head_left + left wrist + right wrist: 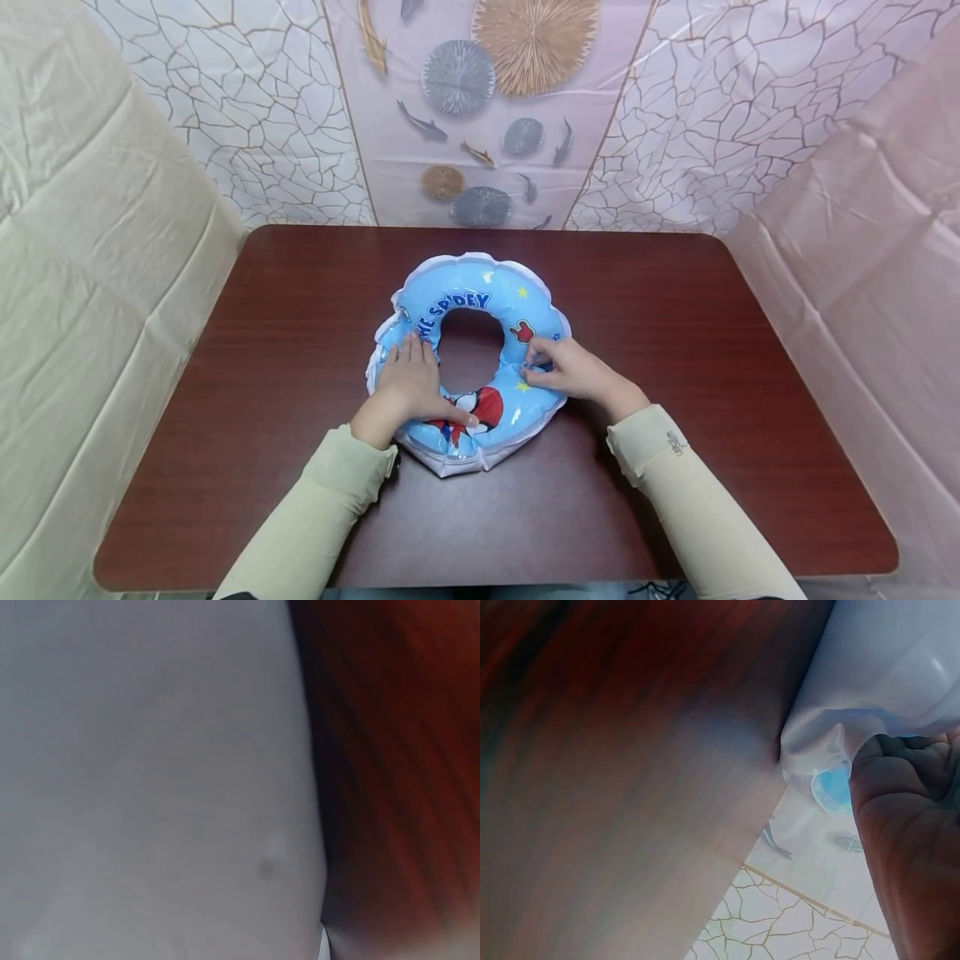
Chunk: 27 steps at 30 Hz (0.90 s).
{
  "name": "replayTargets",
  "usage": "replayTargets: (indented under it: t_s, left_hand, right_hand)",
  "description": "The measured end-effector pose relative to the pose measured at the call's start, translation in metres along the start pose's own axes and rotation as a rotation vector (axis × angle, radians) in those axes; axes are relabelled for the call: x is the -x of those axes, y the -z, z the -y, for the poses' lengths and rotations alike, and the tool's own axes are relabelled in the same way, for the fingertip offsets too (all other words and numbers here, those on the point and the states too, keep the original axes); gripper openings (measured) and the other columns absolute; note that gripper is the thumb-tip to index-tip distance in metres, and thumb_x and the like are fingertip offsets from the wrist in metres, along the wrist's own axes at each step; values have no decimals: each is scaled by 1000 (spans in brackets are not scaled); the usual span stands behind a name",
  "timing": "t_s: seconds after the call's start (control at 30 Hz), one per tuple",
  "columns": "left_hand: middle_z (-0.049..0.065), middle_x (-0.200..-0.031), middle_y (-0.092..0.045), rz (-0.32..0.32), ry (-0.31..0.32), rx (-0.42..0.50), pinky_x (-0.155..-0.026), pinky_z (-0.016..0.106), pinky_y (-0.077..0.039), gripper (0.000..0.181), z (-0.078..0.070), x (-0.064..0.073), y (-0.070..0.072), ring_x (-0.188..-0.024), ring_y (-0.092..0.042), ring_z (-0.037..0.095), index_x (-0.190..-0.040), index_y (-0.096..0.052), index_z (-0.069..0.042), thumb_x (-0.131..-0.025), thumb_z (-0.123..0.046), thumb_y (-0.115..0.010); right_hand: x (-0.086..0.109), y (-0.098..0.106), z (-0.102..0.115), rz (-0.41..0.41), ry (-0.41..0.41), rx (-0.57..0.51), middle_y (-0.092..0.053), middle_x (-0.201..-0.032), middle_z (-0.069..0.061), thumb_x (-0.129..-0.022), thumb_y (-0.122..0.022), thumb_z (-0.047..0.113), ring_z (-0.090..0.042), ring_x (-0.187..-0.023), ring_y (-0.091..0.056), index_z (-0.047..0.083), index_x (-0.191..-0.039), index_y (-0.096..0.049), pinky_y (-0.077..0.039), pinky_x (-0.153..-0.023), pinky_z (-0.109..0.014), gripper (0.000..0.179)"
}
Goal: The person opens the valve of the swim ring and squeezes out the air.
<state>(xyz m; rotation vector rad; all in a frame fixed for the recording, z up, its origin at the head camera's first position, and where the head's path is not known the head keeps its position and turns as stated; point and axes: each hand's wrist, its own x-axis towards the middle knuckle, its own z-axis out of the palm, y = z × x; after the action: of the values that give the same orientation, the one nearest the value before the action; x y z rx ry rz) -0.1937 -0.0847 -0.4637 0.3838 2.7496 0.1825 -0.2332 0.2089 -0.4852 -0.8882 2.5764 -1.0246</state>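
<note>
A light-blue inflatable swim ring (465, 279) with white scalloped edging lies on the table, printed with a cartoon figure, stars and lettering. My left hand (411, 385) rests flat on its left side, fingers spread forward and the thumb over the red print. On the ring's right side, my right hand (566, 368) bends its thumb and forefinger together, pinching a small clear part of the ring's top. The fingers partly hide that part. In the left wrist view the ring's pale underside (165, 780) fills most of the picture. My right palm (907, 810) shows beside the ring's pale side (900, 667) in the right wrist view.
The dark reddish-brown table (285, 350) has rounded corners and extends around the ring on all sides. Beige padded cloth (82, 275) hangs at the left and more (862, 275) at the right. A patterned backdrop (480, 125) stands behind the far edge.
</note>
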Motion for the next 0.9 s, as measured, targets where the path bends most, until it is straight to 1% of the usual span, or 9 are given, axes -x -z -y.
replayTargets:
  t_s: [0.13, 0.43, 0.67, 0.9]
  left_hand:
    - [27, -164, -9, 0, 4, 4, -121, 55, -13, 146, -1, 1, 0, -152, -8, 44, -157, -17, 6, -59, -91, -65]
    - [27, -164, -9, -7, 7, -4, -121, 55, -13, 147, -1, 1, -1, -152, -8, 43, -157, -17, 6, -58, -92, -64]
    - [28, -164, -10, -10, 5, 2, -121, 56, -14, 147, -1, 1, -1, -152, -9, 44, -157, -18, 6, -58, -91, -65]
    - [27, -164, -11, -16, 5, 7, -121, 56, -13, 147, -1, 0, -3, -152, -8, 44, -157, -17, 6, -58, -91, -66]
  right_hand:
    - [0, 0, 0, -1, 0, 1, -66, -84, 4, -91, -76, 20, -15, -91, -68, 15, -98, -58, -56, -85, -36, 20]
    - [0, 0, 2, -3, 14, 22, -61, -75, 5, -91, -76, 20, -13, -79, -62, 16, -95, -58, -54, -76, -32, 19]
    - [0, 0, 3, -11, 13, 21, -62, -77, 5, -91, -77, 19, -13, -81, -64, 16, -95, -58, -54, -78, -32, 19]
    - [0, 0, 2, -10, 30, 16, -65, -82, 4, -92, -76, 20, -13, -88, -67, 15, -95, -58, -56, -82, -35, 19]
